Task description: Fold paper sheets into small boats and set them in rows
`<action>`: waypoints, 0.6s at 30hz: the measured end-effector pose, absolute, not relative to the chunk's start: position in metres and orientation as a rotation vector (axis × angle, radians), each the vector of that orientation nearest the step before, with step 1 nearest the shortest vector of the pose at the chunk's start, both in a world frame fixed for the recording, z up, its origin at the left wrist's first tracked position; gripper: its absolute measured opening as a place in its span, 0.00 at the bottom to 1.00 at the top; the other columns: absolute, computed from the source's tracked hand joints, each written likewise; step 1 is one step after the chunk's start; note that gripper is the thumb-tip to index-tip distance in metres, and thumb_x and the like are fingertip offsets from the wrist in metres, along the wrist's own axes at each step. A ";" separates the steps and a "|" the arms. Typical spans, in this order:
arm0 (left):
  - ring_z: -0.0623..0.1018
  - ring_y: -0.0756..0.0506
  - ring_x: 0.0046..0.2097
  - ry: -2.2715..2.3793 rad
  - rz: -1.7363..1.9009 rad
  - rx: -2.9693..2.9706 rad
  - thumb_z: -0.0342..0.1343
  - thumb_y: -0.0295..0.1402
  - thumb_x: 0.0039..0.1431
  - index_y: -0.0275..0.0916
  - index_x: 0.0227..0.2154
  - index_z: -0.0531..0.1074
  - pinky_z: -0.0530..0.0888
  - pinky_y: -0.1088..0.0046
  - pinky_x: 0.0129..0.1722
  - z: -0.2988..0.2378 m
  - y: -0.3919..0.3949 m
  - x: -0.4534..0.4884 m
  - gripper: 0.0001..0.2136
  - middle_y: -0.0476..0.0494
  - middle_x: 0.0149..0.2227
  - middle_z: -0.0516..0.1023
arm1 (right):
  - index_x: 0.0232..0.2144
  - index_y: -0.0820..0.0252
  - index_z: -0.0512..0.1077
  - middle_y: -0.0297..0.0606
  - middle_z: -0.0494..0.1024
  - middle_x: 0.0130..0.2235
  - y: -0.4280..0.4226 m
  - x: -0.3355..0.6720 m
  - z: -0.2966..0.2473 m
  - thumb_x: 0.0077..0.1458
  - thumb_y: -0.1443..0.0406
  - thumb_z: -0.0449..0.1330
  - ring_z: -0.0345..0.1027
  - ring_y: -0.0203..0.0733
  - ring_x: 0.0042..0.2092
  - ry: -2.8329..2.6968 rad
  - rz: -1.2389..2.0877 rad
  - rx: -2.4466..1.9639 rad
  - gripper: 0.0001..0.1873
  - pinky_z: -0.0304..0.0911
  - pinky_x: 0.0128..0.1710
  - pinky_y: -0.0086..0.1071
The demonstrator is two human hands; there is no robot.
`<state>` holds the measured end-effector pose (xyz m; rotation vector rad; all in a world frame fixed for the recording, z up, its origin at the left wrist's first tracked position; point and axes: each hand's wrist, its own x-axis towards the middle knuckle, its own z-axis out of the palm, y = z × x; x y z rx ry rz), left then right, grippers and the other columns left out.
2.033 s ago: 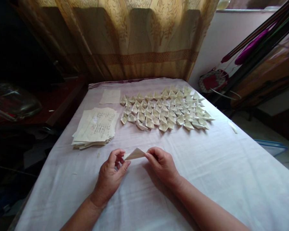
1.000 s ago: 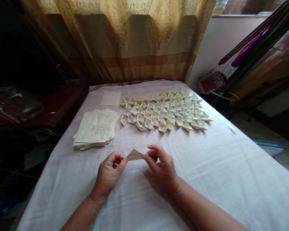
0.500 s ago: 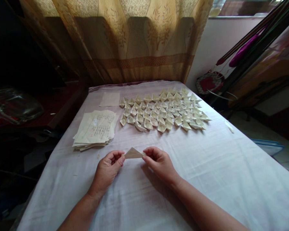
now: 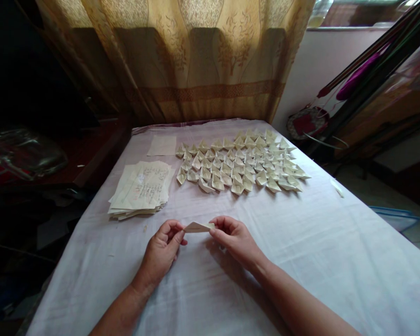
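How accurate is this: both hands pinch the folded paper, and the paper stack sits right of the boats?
The side is wrong: the head view shows the stack left of the boats. Left hand and right hand do pinch the folded paper.

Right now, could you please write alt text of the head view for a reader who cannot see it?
A person's left hand and right hand hold a small folded paper between them above a white cloth. Beyond lie many small paper boats, with a stack of sheets to their left.
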<state>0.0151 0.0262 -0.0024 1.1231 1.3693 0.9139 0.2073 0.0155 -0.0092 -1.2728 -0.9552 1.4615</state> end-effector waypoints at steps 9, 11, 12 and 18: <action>0.76 0.48 0.28 1.358 0.870 1.106 0.63 0.52 0.42 0.36 0.42 0.72 0.60 0.82 0.15 -0.001 0.029 0.011 0.28 0.44 0.31 0.79 | 0.34 0.61 0.77 0.29 0.72 0.24 0.015 0.212 -0.003 0.39 0.55 0.73 0.61 0.29 0.23 -0.916 1.591 -1.210 0.21 0.56 0.22 0.24; 0.76 0.48 0.28 1.356 0.871 1.106 0.63 0.52 0.42 0.36 0.41 0.73 0.60 0.82 0.15 0.000 0.029 0.011 0.27 0.44 0.30 0.79 | 0.35 0.61 0.77 0.28 0.71 0.23 0.015 0.213 -0.002 0.38 0.55 0.73 0.61 0.29 0.22 -0.901 1.622 -1.212 0.22 0.55 0.22 0.23; 0.76 0.48 0.27 1.352 0.872 1.102 0.64 0.52 0.42 0.36 0.40 0.73 0.60 0.82 0.15 0.000 0.028 0.011 0.27 0.44 0.29 0.79 | 0.36 0.61 0.77 0.27 0.71 0.22 0.016 0.214 -0.003 0.38 0.55 0.73 0.61 0.29 0.22 -0.892 1.637 -1.213 0.23 0.55 0.22 0.23; 0.67 0.53 0.19 1.316 0.857 1.123 0.65 0.49 0.44 0.36 0.40 0.75 0.59 0.81 0.15 -0.002 0.027 0.009 0.24 0.49 0.24 0.76 | 0.32 0.62 0.78 0.31 0.74 0.23 0.015 0.211 -0.005 0.37 0.55 0.74 0.66 0.32 0.24 -0.850 1.601 -1.205 0.21 0.58 0.23 0.25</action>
